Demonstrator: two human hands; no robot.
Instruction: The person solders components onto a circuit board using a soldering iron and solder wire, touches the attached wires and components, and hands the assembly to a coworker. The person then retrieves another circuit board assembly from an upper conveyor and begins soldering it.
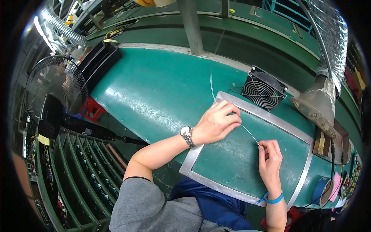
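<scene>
A thin whitish wire (pixel 250 133) runs in a shallow curve between my two hands, above a flat metal frame (pixel 270 117) lying on the green work surface. My left hand (pixel 217 123), with a watch on its wrist, has its fingers closed on the wire over the frame's left part. Beyond that hand, a pale strand stretches away toward the far side; whether it is the same wire, I cannot tell. Lower and to the right, thumb and fingers of my right hand (pixel 269 156) pinch the wire's near end. A blue band circles the right wrist.
A black square fan (pixel 264 89) stands behind the frame. To its right hangs a metal hood (pixel 317 101) on a foil duct. At far right lies a blue tape roll (pixel 321 191). A pedestal fan (pixel 56 91) and green slotted rack (pixel 79 178) flank the table's left.
</scene>
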